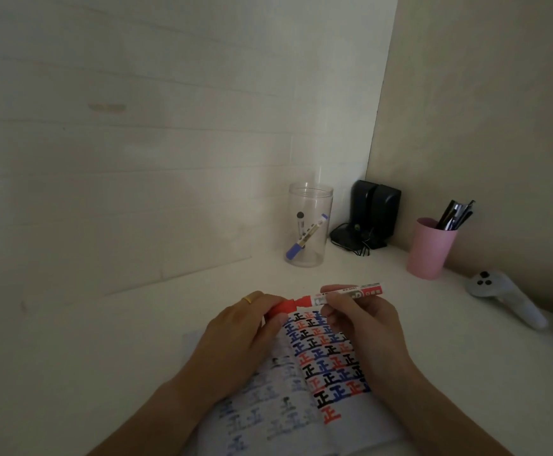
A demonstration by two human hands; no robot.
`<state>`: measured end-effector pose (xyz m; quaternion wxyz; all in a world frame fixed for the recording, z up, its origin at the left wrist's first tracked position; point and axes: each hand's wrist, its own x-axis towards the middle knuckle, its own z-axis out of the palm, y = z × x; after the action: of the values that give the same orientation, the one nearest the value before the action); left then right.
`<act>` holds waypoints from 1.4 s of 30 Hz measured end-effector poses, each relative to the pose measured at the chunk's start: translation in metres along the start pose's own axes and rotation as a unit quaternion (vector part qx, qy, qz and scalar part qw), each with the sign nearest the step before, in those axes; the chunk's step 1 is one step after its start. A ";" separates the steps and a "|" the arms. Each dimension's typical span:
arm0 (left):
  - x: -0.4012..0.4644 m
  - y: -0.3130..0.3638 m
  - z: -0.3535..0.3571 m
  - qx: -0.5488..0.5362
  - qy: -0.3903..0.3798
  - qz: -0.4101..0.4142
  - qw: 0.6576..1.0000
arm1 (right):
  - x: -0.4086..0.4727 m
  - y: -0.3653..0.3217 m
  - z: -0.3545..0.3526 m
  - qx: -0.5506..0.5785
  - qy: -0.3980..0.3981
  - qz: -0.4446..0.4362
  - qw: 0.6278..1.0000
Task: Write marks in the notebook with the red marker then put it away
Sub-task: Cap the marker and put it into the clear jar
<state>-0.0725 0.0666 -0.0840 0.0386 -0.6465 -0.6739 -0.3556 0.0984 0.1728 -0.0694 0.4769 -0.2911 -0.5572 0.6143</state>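
marker (350, 293) held level over far edge of notebook (331, 366). right hand (357, 320) pinches barrel, left hand (252, 324) grips red cap (283, 307) at tip. capping or uncapping, can't tell.

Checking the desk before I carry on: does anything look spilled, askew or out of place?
Nothing spilled or damaged. The blue marker leans tilted inside the clear jar, which is normal there. Both hands hold the red marker over the notebook. A white controller lies on the desk, unrelated.
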 end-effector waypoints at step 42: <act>0.005 -0.015 -0.010 0.168 0.079 0.010 0.983 | -0.006 -0.013 0.017 -0.103 -0.131 0.070 0.984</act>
<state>-0.0910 0.0664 -0.0804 0.2030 -0.6075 -0.7123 -0.2870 0.0891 0.1590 -0.0548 0.3232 -0.2940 -0.6533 0.6184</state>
